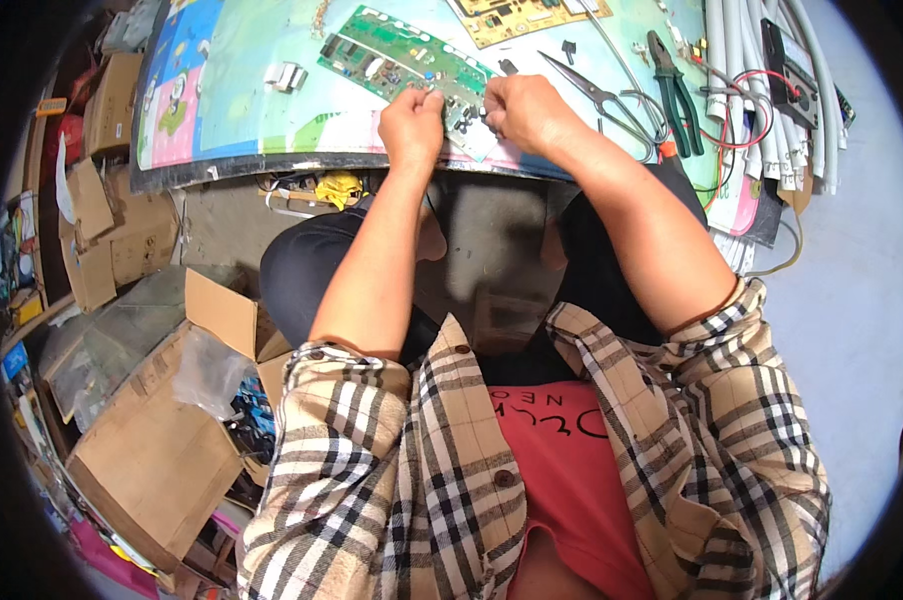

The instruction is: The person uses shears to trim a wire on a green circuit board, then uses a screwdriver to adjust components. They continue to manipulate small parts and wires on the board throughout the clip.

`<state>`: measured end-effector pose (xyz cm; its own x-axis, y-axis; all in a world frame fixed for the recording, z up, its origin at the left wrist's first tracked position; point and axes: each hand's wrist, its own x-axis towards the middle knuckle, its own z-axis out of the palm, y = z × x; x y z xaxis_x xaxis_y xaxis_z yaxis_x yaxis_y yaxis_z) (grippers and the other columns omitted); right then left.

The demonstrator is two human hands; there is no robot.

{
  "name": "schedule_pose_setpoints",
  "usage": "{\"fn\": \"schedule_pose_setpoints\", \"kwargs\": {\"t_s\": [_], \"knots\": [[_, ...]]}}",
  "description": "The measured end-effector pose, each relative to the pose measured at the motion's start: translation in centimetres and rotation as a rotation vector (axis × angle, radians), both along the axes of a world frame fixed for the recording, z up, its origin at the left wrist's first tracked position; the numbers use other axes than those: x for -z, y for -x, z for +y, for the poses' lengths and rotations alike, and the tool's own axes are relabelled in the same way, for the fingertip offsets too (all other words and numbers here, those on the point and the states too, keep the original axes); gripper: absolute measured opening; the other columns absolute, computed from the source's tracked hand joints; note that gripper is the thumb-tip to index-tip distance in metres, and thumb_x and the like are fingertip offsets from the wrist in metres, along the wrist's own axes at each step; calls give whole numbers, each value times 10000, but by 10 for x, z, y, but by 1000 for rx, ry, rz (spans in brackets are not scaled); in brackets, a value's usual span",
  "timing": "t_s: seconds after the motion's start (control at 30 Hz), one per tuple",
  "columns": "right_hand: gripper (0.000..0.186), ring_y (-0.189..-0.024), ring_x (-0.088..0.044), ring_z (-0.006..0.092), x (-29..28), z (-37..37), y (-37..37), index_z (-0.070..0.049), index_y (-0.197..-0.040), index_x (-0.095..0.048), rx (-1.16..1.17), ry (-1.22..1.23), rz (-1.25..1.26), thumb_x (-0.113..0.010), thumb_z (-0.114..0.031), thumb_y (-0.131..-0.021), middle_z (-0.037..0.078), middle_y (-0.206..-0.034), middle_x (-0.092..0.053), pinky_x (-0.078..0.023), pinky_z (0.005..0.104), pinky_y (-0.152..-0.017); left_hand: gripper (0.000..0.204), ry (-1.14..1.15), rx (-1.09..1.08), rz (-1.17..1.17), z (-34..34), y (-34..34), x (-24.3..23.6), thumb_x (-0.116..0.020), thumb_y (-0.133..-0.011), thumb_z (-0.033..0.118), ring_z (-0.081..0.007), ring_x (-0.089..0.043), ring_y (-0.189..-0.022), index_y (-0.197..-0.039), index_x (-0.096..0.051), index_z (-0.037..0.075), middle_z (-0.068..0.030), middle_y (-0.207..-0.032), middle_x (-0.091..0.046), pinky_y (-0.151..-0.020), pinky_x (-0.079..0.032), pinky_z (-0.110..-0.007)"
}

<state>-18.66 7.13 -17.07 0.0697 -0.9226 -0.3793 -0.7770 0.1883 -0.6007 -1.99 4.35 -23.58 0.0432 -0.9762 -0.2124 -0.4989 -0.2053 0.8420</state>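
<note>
A long green circuit board (404,42) lies slantwise on the table, its near right end between my two hands. My left hand (412,128) is closed at the board's near edge, thumb and curled fingers against it. My right hand (534,112) is closed in a pinch beside the board's right end; what its fingertips hold is hidden. Small dark components (464,118) show between the hands. Right of my right hand lie black scissors (594,92), blades apart, and green-handled pliers (674,92).
A tan circuit board (517,22) lies at the far edge. Past the pliers are red and black leads, a multimeter (794,75) and white tubes (729,45). A shiny metal piece (286,76) sits on the left. Cardboard boxes (157,455) stand on the floor left of me.
</note>
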Motion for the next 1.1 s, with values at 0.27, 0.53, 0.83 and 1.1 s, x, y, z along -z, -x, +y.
{"fn": "schedule_pose_setpoints", "kwargs": {"t_s": [0.27, 0.53, 0.83, 1.1], "knots": [[183, -807, -628, 358, 21, 22, -18, -75, -849, -698, -14, 207, 178, -535, -117, -776, 162, -865, -631, -504, 444, -722, 192, -745, -643, 818, 67, 20, -18, -494, -930, 171, -90, -328, -421, -815, -557, 31, 0, -615, -474, -386, -230, -243], [154, -809, -624, 339, 19, 25, -4, -116, -883, -700, -16, 189, 143, -588, -140, -779, 141, -844, -628, -500, 432, -728, 293, -779, -692, 989, 67, 26, -14, -403, -946, 112, -312, -624, -906, -1116, -492, -110, -225, -1008, -585, -782, -571, -402], [98, -722, -618, 341, 27, 22, -10, -88, -836, -673, -46, 373, 208, -632, -154, -776, 129, -812, -612, -503, 424, -655, 313, -732, -592, 978, 66, 26, -14, -423, -928, 103, -325, -610, -955, -1140, -479, -120, -241, -1064, -570, -802, -559, -408], [49, -655, -653, 294, 32, 22, -25, -55, -761, -606, -228, 398, 410, -566, -81, -750, 139, -863, -598, -530, 392, -579, 320, -730, -600, 932, 65, 24, -14, -418, -934, 118, -308, -610, -929, -1145, -479, -114, -231, -1049, -573, -793, -551, -408]]}}
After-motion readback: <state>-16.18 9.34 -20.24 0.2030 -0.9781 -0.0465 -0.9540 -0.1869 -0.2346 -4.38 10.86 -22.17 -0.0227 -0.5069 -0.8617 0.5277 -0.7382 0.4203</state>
